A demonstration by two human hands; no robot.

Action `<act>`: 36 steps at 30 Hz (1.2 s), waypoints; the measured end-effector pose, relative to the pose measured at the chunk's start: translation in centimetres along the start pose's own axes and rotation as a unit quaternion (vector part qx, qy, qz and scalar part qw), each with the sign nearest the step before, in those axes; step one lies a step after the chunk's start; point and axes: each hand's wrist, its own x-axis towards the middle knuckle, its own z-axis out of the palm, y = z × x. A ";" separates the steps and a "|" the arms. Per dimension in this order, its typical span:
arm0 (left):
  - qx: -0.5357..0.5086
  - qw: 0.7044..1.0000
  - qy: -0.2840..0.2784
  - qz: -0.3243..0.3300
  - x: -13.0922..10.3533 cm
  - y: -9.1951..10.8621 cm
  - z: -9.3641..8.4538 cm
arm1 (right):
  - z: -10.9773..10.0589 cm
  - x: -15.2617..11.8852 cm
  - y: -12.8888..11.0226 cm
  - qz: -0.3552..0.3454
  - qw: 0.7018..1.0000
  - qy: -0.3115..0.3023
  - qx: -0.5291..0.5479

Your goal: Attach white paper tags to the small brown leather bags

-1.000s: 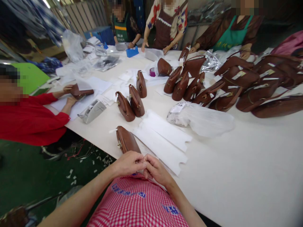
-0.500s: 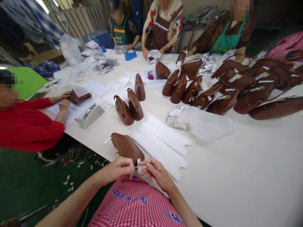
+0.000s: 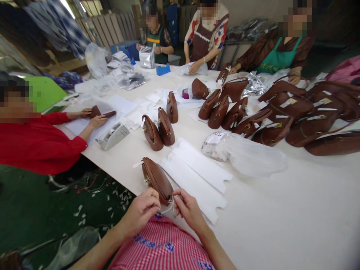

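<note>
Brown bag (image 3: 156,180) beside white sheets (image 3: 197,176); both hands' grips pinch its paper tag (image 3: 169,205).

Bright, even light falls on the pale worktop (image 3: 281,210), seemingly from overhead — a strip of glare burns at the top left edge. Shadows are soft and short, pooling under the brown bags (image 3: 157,180). The clear plastic bag (image 3: 247,152) and the foil wrappers far back throw small highlights. Wide-angle distortion bends the worktop's edges and stretches the corners — the far right blurs and darkens. The green floor (image 3: 33,210) lies dim, and people's faces are pixelated.
</note>
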 end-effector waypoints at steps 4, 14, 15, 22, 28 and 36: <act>0.032 0.999 -0.007 0.024 0.1 -0.3 0.8 | -0.1 -0.1 -0.2 -0.012 0.997 -0.042 -0.057; 0.258 0.954 0.114 0.103 -0.1 -1.6 -0.2 | -0.3 -0.3 -0.7 -0.036 0.979 -0.038 -0.196; 0.309 0.939 0.094 0.117 0.1 -1.8 -0.5 | -0.3 -0.2 -0.5 -0.040 0.978 -0.044 -0.202; 0.441 0.884 -0.050 0.148 3.3 -3.3 -1.8 | 0.0 0.3 0.6 -0.038 0.976 -0.074 -0.200; 0.466 0.869 -0.080 0.150 5.6 -2.4 -2.3 | -0.1 0.0 1.3 -0.019 0.983 -0.031 -0.182; 0.515 0.845 -0.090 0.115 7.3 -0.8 -1.3 | -0.1 1.5 2.4 -0.009 0.976 0.113 -0.185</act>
